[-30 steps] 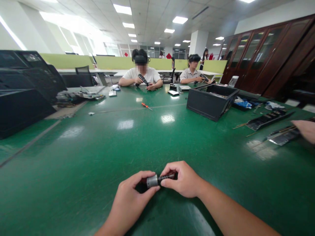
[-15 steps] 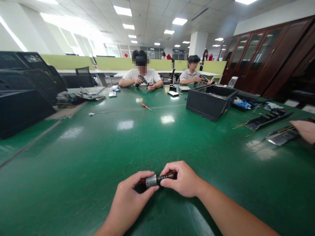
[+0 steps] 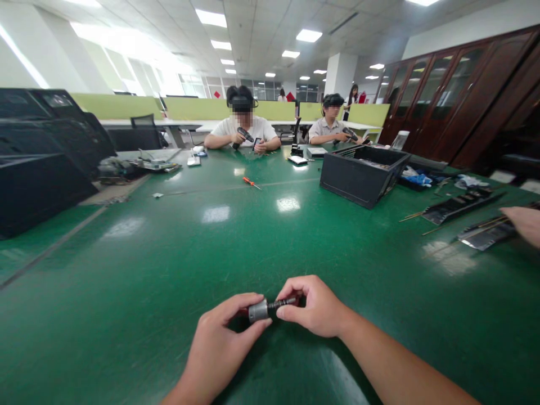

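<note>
Near the table's front edge, my left hand (image 3: 223, 340) grips a small silver cylinder (image 3: 257, 311) between thumb and fingers. A thin dark ridged shaft (image 3: 280, 303) extends from the cylinder's right side towards my right hand (image 3: 318, 306). The thumb and fingers of that hand are closed around the shaft's right end, together with something dark red mostly hidden in the grip. Another dark red part shows just left of the cylinder, partly covered by my left hand. Both hands are low over the green table (image 3: 169, 270).
An orange screwdriver (image 3: 252, 183) lies mid-table. Behind it two people (image 3: 244, 132) hold power drills. A black bin (image 3: 363, 175) stands at the right back, near metal trays (image 3: 458, 207) with thin rods. Another person's hand (image 3: 523, 222) reaches in at the right edge. Dark cases (image 3: 37, 185) fill the left.
Between the cylinder and my right hand, the visible shaft now looks thinner and the gap slightly wider. My hands have barely moved.
</note>
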Tool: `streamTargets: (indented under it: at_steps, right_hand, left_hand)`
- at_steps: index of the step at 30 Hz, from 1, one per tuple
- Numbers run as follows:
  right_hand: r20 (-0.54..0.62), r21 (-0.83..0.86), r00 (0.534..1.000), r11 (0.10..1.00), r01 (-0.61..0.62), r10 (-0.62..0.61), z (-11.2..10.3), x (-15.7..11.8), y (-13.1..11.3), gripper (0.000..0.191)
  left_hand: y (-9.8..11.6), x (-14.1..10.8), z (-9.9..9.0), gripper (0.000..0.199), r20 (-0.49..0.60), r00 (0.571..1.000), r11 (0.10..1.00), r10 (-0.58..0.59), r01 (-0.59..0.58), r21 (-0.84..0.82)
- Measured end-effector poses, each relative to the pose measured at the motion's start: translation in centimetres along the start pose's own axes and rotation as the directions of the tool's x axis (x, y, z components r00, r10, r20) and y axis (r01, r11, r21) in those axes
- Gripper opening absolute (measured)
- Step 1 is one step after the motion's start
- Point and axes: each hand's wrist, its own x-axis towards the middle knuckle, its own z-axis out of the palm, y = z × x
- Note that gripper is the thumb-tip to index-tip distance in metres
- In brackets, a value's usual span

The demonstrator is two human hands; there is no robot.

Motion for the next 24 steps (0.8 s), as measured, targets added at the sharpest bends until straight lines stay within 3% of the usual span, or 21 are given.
streamTargets:
  at_steps: [24]
  right_hand:
    - [-0.017,-0.006,1.000,1.000,-0.004,0.004,-0.04,0.12,-0.03,0.011]
  left_hand:
    - [0.00,0.02,-0.01,0.020,-0.043,0.995,0.995,0.089,-0.087,0.043]
